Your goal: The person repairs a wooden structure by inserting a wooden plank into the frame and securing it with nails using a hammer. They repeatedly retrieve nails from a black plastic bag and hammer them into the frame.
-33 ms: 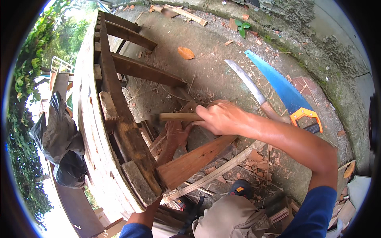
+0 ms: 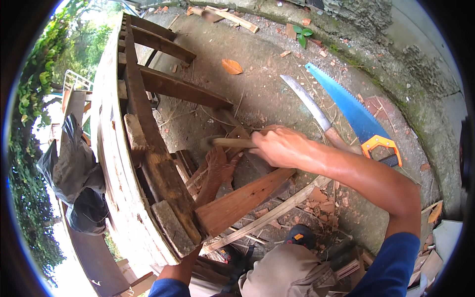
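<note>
My right hand (image 2: 279, 147) is clamped on a wooden handle (image 2: 232, 142), and my left hand (image 2: 220, 166) at its 8 o'clock lies open on the boards (image 2: 237, 203), both placed as a moment ago.

The wooden handle's (image 2: 232, 142) head is blurred; the left hand (image 2: 184, 265) hides behind the pallet (image 2: 148, 163).

Head cam, fisheye, looks down close on pallet (image 2: 148, 163) & concrete ground (image 2: 267, 94).
</note>
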Demonstrator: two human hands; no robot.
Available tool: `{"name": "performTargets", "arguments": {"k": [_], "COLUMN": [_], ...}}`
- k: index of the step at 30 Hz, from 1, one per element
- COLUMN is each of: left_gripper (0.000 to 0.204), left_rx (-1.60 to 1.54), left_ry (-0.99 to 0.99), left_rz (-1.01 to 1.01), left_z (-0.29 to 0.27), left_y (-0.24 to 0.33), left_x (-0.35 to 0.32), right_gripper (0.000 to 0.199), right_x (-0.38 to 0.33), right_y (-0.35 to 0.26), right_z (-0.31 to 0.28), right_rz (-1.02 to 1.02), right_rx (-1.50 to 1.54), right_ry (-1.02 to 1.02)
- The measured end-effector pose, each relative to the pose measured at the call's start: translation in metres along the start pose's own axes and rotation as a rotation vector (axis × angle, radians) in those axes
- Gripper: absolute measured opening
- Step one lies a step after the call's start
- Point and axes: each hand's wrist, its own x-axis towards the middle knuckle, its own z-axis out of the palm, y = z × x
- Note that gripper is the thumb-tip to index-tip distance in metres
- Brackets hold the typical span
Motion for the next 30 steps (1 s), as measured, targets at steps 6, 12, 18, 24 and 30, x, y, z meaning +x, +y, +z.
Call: {"name": "performTargets", "arguments": {"k": [6, 12, 18, 24, 30], "left_gripper": [0.09, 0.089, 0.086, 0.094, 0.094], "left_rx": [-0.044, -0.045, 0.151, -0.04, -0.011], "left_ry": [0.113, -0.077, 0.137, -0.013, 0.037], "left_rz": [0.092, -0.056, 0.173, -0.03, -0.021], "left_z": [0.006, -0.012, 0.018, -0.007, -0.001], "left_y": [-0.004, 0.012, -0.022, 0.007, 0.008], "left_x": [0.003, 0.008, 0.002, 0.001, 0.009], "right_gripper": [0.04, 0.038, 0.035, 0.038, 0.036], "right_x": [0.014, 0.016, -0.001, 0.003, -0.008], "right_y": [-0.023, 0.013, -0.021, -0.023, 0.022], "right_z": [-0.036, -0.011, -0.012, -0.027, 0.009], "right_rz": [-0.046, 0.048, 0.072, -0.012, 0.021], "right_rx": [0.033, -0.074, 0.068, 0.112, 0.036], "right_ry": [0.048, -0.154, -0.034, 0.098, 0.073]}}
